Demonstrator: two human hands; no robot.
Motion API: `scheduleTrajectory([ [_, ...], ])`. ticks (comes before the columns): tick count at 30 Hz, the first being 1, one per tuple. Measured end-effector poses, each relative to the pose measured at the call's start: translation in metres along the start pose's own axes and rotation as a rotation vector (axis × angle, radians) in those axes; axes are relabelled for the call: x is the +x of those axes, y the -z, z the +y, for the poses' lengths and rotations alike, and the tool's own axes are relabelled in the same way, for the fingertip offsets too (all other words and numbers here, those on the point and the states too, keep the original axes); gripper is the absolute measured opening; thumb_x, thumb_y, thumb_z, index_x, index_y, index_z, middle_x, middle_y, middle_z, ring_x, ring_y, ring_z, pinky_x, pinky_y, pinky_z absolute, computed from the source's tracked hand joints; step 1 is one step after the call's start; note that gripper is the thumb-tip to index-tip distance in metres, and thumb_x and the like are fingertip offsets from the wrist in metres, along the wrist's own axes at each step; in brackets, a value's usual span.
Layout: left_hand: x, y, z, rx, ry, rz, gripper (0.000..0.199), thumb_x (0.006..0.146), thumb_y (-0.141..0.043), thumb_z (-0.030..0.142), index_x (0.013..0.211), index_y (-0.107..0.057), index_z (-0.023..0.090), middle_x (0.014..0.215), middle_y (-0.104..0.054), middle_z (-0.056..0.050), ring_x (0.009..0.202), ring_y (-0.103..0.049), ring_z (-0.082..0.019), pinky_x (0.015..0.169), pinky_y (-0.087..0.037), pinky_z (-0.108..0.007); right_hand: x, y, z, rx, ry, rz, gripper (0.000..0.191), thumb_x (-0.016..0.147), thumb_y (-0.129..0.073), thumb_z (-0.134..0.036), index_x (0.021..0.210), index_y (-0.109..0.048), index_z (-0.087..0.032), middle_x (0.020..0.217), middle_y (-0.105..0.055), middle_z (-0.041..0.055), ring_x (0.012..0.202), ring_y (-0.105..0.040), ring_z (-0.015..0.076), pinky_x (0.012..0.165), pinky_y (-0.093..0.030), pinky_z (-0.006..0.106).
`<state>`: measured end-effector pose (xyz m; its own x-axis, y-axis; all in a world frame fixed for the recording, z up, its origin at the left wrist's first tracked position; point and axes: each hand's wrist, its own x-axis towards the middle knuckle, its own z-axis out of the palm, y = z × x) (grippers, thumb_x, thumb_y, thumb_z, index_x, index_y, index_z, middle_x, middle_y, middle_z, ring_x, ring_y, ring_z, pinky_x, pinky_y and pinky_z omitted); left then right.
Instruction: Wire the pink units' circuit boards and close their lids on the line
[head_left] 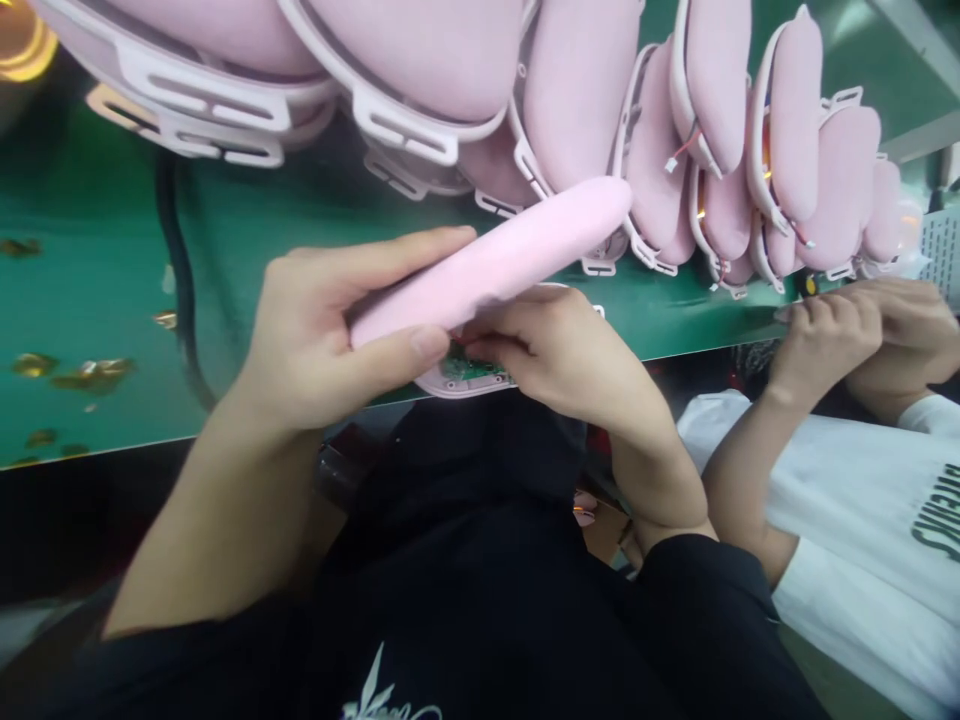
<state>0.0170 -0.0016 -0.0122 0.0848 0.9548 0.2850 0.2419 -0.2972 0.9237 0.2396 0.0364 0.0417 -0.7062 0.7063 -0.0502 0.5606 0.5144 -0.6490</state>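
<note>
The pink shell point(502, 262) sits in the left hand point(311, 325), seen nearly edge-on. That grip is closed on its near end, thumb along the body side and a finger along the far side. From there the long axis slants forward and to the right, passing above the right hand point(559, 345), so the free end points away from the body. The left hand is the nearer to the shell's held end, while the right works under its middle.

Just below the shell, between the two grips, lies a casing point(474, 387) with a green circuit board point(480, 370) inside. The right grip has thumb and forefinger drawn close over the board, beside something thin and reddish; whether they pinch it I cannot tell, as the tips are partly hidden.

Forward of both grips, more pink units point(585, 95) crowd the green desk point(120, 200). Left of the left grip are a black cable point(178, 270) and gold scraps point(94, 374). Well to the right of the right grip are a co-worker's hands point(832, 330).
</note>
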Motion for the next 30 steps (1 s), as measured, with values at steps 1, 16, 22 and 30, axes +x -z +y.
scheduleTrajectory([
  [1,0.001,0.001,0.001,0.011,-0.023,-0.032,0.060,0.099,-0.068,0.075,0.143,-0.074,0.036,0.137,-0.078,0.003,0.120,-0.079,-0.028,0.102,-0.067,-0.036,0.000,0.001,0.000,0.022,-0.026,-0.020,0.017,0.103,-0.070,-0.018,0.103,-0.085,-0.025,0.106,-0.085,0.0004,0.100,-0.078,0.0185,0.091,-0.058,0.031],
  [16,0.003,0.004,0.000,0.044,-0.140,-0.102,0.054,0.107,-0.065,0.063,0.151,-0.067,0.032,0.145,-0.074,0.003,0.125,-0.077,-0.029,0.101,-0.069,-0.042,-0.004,-0.012,0.002,0.025,-0.068,0.052,0.019,0.103,-0.068,-0.014,0.101,-0.086,-0.019,0.102,-0.078,0.0045,0.087,-0.071,0.0159,0.088,-0.055,0.029],
  [22,0.005,0.006,0.001,0.056,-0.150,-0.125,0.055,0.107,-0.064,0.063,0.152,-0.066,0.030,0.148,-0.072,0.002,0.128,-0.076,-0.030,0.104,-0.068,-0.044,-0.007,-0.016,0.000,-0.034,-0.050,0.064,0.020,0.104,-0.065,-0.016,0.103,-0.084,-0.019,0.100,-0.076,0.0041,0.088,-0.069,0.0163,0.085,-0.054,0.028],
  [30,0.003,0.007,0.002,0.023,-0.149,-0.101,0.052,0.103,-0.072,0.054,0.149,-0.070,0.030,0.147,-0.072,0.000,0.130,-0.075,-0.028,0.110,-0.066,-0.036,-0.027,-0.037,0.013,-0.319,0.209,0.262,0.022,0.107,-0.060,-0.017,0.108,-0.082,-0.023,0.105,-0.077,0.0076,0.098,-0.065,0.0229,0.092,-0.057,0.042],
])
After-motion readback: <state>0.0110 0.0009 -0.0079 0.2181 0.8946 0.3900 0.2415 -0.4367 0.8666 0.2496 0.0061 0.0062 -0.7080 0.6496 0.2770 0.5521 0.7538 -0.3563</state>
